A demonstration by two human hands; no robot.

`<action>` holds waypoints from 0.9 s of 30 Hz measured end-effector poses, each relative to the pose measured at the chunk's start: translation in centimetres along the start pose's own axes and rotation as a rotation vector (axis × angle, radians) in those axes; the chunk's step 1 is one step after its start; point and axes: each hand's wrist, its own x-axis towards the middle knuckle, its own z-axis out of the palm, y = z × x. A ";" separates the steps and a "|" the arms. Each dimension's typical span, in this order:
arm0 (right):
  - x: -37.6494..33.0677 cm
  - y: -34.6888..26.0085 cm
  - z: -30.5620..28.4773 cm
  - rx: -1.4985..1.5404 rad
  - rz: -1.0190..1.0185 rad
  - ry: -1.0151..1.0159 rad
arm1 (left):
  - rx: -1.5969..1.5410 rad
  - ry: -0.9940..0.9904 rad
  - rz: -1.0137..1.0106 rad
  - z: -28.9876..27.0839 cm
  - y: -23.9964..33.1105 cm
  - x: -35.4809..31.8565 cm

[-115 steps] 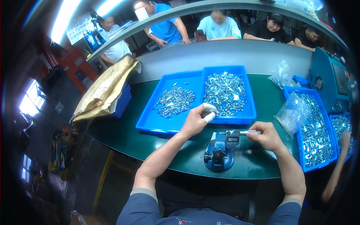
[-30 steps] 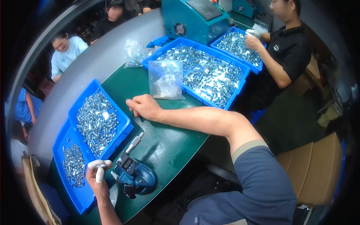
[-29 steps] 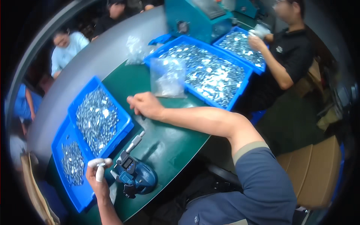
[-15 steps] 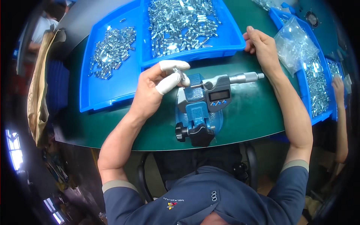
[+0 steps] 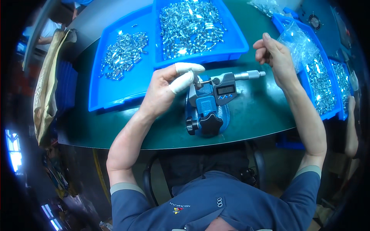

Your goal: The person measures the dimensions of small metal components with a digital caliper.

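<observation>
Head view shows the left hand (image 5: pixel 163 90), white covers on thumb and forefinger, pinching a small metal part at the measuring gauge (image 5: pixel 216 88) on its blue stand (image 5: pixel 206 115), mid-table. Right hand (image 5: pixel 275 57) hovers loosely curled near the gauge's knob (image 5: pixel 252 74), holding nothing, beside a blue tray (image 5: pixel 231 42) of metal parts.

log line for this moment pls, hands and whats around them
left hand: finger cots, pinching at micrometer anvil | right hand: loosely curled, beside thimble, apart | blue trays of metal parts
</observation>
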 end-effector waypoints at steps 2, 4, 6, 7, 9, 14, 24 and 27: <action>-0.8 0.5 -0.2 0.047 0.024 -0.006 | 0.033 -0.018 0.008 0.3 -0.1 0.1; -1.3 1.3 -0.3 0.095 0.010 -0.024 | 0.064 -0.036 0.006 0.2 0.2 0.3; -2.1 2.0 0.0 0.080 -0.008 -0.068 | 0.062 -0.056 -0.025 0.3 0.5 0.2; -2.5 2.0 0.1 0.084 0.021 -0.113 | 0.063 -0.057 -0.037 0.3 0.5 0.2; -2.7 2.0 0.2 0.051 -0.056 -0.195 | 0.072 -0.035 0.017 0.3 0.4 0.3; -3.4 0.9 0.2 -0.035 -0.112 -0.363 | 0.014 -0.045 -0.054 0.4 0.5 0.0; -4.2 -0.5 0.5 -0.100 -0.062 -0.342 | -0.045 -0.033 -0.046 0.7 0.3 -0.2; -4.3 -0.5 0.7 -0.134 -0.115 -0.349 | -0.059 -0.025 -0.013 0.9 0.0 -0.2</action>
